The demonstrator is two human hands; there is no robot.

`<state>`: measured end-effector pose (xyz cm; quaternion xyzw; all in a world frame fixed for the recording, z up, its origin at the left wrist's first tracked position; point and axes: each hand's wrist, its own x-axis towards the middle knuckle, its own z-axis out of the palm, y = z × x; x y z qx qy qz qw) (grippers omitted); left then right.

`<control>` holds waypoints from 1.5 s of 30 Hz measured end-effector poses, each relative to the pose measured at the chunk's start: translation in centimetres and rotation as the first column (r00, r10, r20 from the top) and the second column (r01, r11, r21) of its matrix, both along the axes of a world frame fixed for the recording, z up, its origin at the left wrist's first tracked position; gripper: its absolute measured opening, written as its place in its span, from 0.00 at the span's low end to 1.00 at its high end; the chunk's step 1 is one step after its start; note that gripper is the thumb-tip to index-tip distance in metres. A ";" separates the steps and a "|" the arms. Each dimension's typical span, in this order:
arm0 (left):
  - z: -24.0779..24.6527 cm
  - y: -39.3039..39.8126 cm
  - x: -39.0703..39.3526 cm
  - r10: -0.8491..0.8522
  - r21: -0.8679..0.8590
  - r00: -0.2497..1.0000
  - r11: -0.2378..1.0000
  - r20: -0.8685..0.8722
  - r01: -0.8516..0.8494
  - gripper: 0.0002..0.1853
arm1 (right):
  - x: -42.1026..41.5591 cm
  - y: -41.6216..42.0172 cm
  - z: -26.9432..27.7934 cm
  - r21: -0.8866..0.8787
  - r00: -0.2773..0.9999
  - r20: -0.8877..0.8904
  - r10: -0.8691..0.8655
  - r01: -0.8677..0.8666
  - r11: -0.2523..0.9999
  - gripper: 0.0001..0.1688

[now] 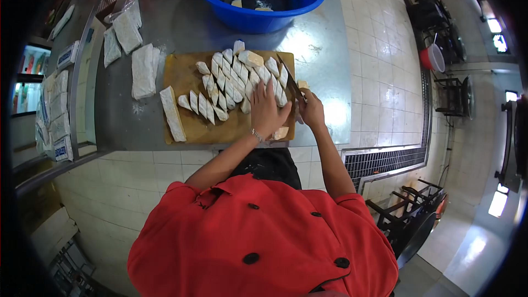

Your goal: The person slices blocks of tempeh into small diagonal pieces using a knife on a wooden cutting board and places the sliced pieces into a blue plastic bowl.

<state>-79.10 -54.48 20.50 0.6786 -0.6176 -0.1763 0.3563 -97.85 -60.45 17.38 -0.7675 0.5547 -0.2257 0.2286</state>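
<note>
My right hand [312, 111] is closed round the handle of a knife [292, 80], whose blade lies along the right side of a group of pale, white-coated pieces [231, 74]. Fingers apart, my left hand [267, 109] rests on the pieces at the lower middle of that group; whether it grips any is hidden. Many of the pieces are diamond-shaped. They lie on a brown cutting board [235, 130]. One long uncut block [172, 113] is at the board's left edge. A small offcut [280, 133] sits at the lower right corner, and another [303, 84] just right of the board.
A large blue plastic basin [260, 18] with a few pale pieces inside stands beyond the board on the metal table [119, 128]. White-coated slabs [143, 72] and plastic-wrapped packs [128, 31] lie at the left. A floor drain grate [383, 161] is at the right.
</note>
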 end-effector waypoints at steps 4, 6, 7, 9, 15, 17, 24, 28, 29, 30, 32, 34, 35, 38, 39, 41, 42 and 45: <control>-0.2 -4.1 -0.8 0.137 0.090 0.899 0.978 0.417 -0.191 0.52 | -0.5 -1.2 -0.2 0.092 0.998 0.055 0.023 -0.028 0.995 0.17; -1.9 -4.4 -0.6 0.180 0.070 0.866 0.968 0.466 -0.239 0.51 | -0.2 -1.4 -0.4 0.098 0.993 0.087 0.081 -0.089 0.991 0.18; -2.1 -4.6 -0.7 0.199 0.063 0.849 0.963 0.490 -0.263 0.51 | -0.2 -1.3 0.0 0.104 0.990 0.102 0.096 -0.106 0.989 0.19; -2.6 -4.9 -1.5 0.233 0.046 0.835 0.955 0.498 -0.294 0.50 | -0.2 -1.5 -0.8 0.076 0.982 0.118 0.148 -0.157 0.985 0.19; -3.1 -6.5 -3.9 0.316 0.015 0.858 0.936 0.406 -0.352 0.50 | -1.0 -2.9 -1.4 0.120 0.953 0.207 0.223 -0.251 0.961 0.19; -3.5 -7.1 -4.6 0.327 0.025 0.901 0.937 0.286 -0.348 0.49 | -1.3 -2.9 -1.5 0.196 0.945 0.247 0.217 -0.268 0.943 0.20; -5.1 -9.3 -7.4 0.439 -0.067 0.898 0.896 -0.015 -0.439 0.45 | -1.7 -3.6 -2.0 0.255 0.887 0.417 0.199 -0.324 0.911 0.23; -5.2 -10.2 -8.6 0.510 -0.108 0.859 0.852 -0.045 -0.512 0.45 | -2.5 -4.7 -3.0 0.285 0.842 0.488 0.232 -0.405 0.869 0.22; -5.1 -10.2 -8.7 0.522 -0.096 0.851 0.846 -0.049 -0.525 0.44 | -2.7 -4.9 -3.0 0.328 0.835 0.504 0.221 -0.422 0.846 0.22; -5.0 -10.2 -8.8 0.534 -0.086 0.844 0.839 -0.055 -0.537 0.44 | -2.9 -5.2 -3.0 0.367 0.829 0.519 0.210 -0.438 0.821 0.23; -4.7 -10.3 -8.8 0.551 -0.088 0.833 0.828 -0.055 -0.554 0.42 | -3.1 -5.6 -3.5 0.349 0.825 0.520 0.221 -0.442 0.827 0.22; -5.0 -10.5 -8.7 0.566 -0.116 0.823 0.815 -0.045 -0.567 0.39 | -3.1 -5.8 -3.5 0.343 0.827 0.511 0.234 -0.446 0.827 0.22; -5.2 -10.4 -8.7 0.578 -0.113 0.815 0.808 -0.040 -0.579 0.39 | -3.1 -5.7 -3.5 0.347 0.832 0.502 0.238 -0.445 0.826 0.21; -5.8 -10.5 -8.7 0.603 -0.128 0.797 0.789 -0.030 -0.601 0.36 | -2.9 -6.0 -2.5 0.308 0.833 0.458 0.311 -0.476 0.824 0.21; -5.8 -10.4 -8.6 0.608 -0.128 0.794 0.785 -0.026 -0.606 0.36 | -2.8 -5.9 -2.4 0.290 0.829 0.442 0.343 -0.494 0.820 0.21; -5.8 -10.2 -8.6 0.619 -0.128 0.786 0.778 -0.018 -0.615 0.37 | -2.9 -5.8 -2.3 0.265 0.819 0.451 0.355 -0.503 0.823 0.22; -5.5 -10.0 -8.5 0.621 -0.121 0.783 0.776 -0.025 -0.619 0.36 | -2.9 -5.8 -2.4 0.251 0.810 0.458 0.366 -0.513 0.821 0.22; -4.5 -9.3 -8.6 0.622 -0.128 0.781 0.772 -0.044 -0.622 0.35 | -3.0 -5.7 -2.2 0.259 0.800 0.476 0.364 -0.524 0.812 0.25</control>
